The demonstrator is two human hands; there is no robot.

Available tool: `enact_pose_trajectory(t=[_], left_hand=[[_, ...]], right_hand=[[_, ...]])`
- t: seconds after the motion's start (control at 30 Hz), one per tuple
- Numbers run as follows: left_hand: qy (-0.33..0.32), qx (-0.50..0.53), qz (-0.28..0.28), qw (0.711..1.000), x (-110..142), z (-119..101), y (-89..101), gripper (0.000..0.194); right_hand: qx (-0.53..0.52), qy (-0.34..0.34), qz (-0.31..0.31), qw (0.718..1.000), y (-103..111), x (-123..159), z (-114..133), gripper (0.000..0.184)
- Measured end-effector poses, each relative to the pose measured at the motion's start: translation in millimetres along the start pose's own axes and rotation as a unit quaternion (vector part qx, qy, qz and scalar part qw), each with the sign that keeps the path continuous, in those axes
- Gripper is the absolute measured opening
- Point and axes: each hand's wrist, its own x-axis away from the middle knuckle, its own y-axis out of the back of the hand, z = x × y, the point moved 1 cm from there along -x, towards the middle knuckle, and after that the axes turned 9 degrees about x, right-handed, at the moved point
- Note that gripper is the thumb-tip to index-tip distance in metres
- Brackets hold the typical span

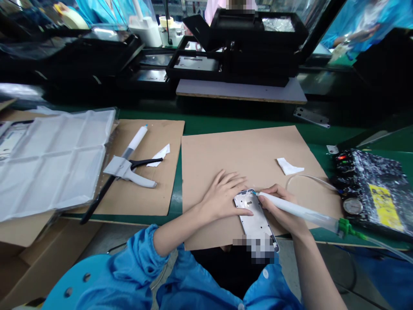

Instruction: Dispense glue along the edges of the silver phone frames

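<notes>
A silver metal phone frame (254, 215) lies on a brown cardboard sheet (245, 155) near the table's front edge. My left hand (224, 193) rests flat on the frame's left side, fingers stretched out, holding it down. My right hand (280, 211) is closed round a white dispensing syringe (300, 211), held like a pen. The syringe tip touches the frame's top right corner. A green fitting (344, 226) and a clear hose lead off the syringe's back end to the right.
A grey glue gun with a syringe (129, 165) lies on a second cardboard sheet at left, beside plastic bags (51, 159). White paper scraps (288, 165) lie nearby. A dispenser controller (371, 189) stands at right. Black trays (238, 47) line the back.
</notes>
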Motion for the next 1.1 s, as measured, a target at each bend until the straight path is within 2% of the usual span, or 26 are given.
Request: enact_pose_trajectory(t=[0.4, 0.77, 1.1], left_hand=[[0.000, 0.001, 0.008, 1.000, -0.3, 0.1, 0.9, 0.084], [0.003, -0.004, 0.011, 1.000, -0.4, -0.7, 1.9, 0.082], [0.003, -0.001, 0.012, 1.000, 0.1, -1.3, 2.8, 0.080]], right_hand=[[-0.001, 0.007, 0.001, 1.000, 0.8, -0.5, 2.4, 0.050], [-0.003, -0.014, 0.010, 1.000, 0.0, 0.2, 3.3, 0.056], [-0.002, -0.011, 0.002, 1.000, 0.4, 0.9, 2.0, 0.055]])
